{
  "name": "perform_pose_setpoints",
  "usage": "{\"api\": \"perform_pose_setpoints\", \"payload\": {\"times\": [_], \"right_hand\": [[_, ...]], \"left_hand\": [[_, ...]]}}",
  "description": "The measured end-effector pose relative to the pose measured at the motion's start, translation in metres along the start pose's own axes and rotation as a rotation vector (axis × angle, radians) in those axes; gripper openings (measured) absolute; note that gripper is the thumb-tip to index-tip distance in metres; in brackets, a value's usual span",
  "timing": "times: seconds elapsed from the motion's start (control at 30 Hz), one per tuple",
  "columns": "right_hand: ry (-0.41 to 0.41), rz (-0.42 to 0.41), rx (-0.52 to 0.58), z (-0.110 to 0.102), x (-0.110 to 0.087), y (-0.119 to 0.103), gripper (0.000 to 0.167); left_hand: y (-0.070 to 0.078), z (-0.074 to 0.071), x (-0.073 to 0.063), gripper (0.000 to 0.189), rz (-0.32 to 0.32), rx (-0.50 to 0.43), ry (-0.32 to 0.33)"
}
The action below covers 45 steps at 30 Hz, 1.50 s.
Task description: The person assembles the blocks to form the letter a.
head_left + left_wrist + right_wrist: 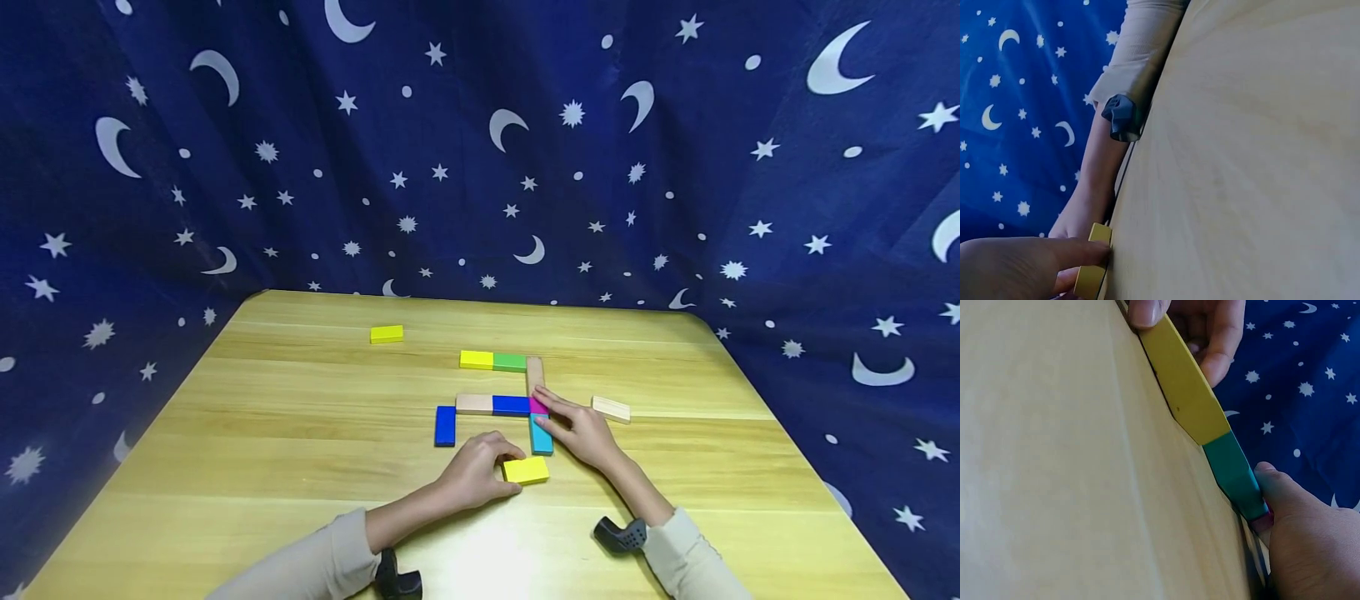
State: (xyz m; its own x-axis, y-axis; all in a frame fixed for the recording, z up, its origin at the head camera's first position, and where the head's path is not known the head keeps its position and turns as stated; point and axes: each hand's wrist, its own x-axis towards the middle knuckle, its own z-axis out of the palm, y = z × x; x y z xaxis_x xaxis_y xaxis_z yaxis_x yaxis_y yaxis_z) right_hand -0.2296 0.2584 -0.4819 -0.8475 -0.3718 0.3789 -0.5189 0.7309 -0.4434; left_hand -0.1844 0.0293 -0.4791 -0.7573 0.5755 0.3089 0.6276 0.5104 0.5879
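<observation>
My left hand (474, 473) pinches a yellow block (526, 472) by its left end, thumb on the near side and fingers on the far side. Just beyond that block lies a cyan block (542, 437), which shows teal in the right wrist view, where the yellow block's end meets it. My right hand (585, 429) rests over the row, straight fingers on a magenta block (536, 406) and thumb against the cyan one. The fingers partly cover the magenta block. Past it, a plain wooden block (534, 373) continues the column.
Branching left from the column are a blue block (512, 406) and a wooden block (474, 404), with a green block (510, 362) and a yellow one farther back. Another blue block (445, 427) lies left. A loose wooden block (611, 409) sits right; a loose yellow one lies far left.
</observation>
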Motion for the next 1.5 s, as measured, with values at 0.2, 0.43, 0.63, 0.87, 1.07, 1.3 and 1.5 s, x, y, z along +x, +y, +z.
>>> {"api": "perform_pose_setpoints", "payload": {"times": [0.2, 0.43, 0.63, 0.87, 1.07, 1.3, 1.5], "right_hand": [[0.001, -0.009, 0.003, 0.001, 0.000, 0.000, 0.044], [0.007, -0.016, -0.001, 0.000, 0.000, 0.001, 0.043], [0.004, -0.012, 0.000, 0.000, 0.000, 0.001, 0.043], [0.009, -0.014, 0.001, 0.000, 0.000, 0.001, 0.043], [0.003, -0.015, -0.004, 0.001, 0.000, 0.004, 0.043], [0.000, -0.007, -0.005, 0.002, 0.001, 0.003, 0.044], [-0.003, 0.003, 0.004, 0.001, 0.001, 0.002, 0.044]], "left_hand": [[0.000, 0.002, 0.001, 0.038, 0.004, 0.022, 0.006], [-0.001, 0.004, 0.002, 0.040, 0.014, 0.030, 0.039], [-0.001, 0.005, 0.003, 0.042, -0.002, 0.025, 0.027], [-0.001, 0.004, 0.004, 0.044, -0.017, 0.048, 0.012], [0.000, -0.001, 0.002, 0.051, 0.000, 0.066, 0.013], [-0.010, -0.021, -0.007, 0.057, 0.021, 0.054, 0.024], [-0.021, -0.037, -0.023, 0.055, 0.014, 0.074, 0.056]]}}
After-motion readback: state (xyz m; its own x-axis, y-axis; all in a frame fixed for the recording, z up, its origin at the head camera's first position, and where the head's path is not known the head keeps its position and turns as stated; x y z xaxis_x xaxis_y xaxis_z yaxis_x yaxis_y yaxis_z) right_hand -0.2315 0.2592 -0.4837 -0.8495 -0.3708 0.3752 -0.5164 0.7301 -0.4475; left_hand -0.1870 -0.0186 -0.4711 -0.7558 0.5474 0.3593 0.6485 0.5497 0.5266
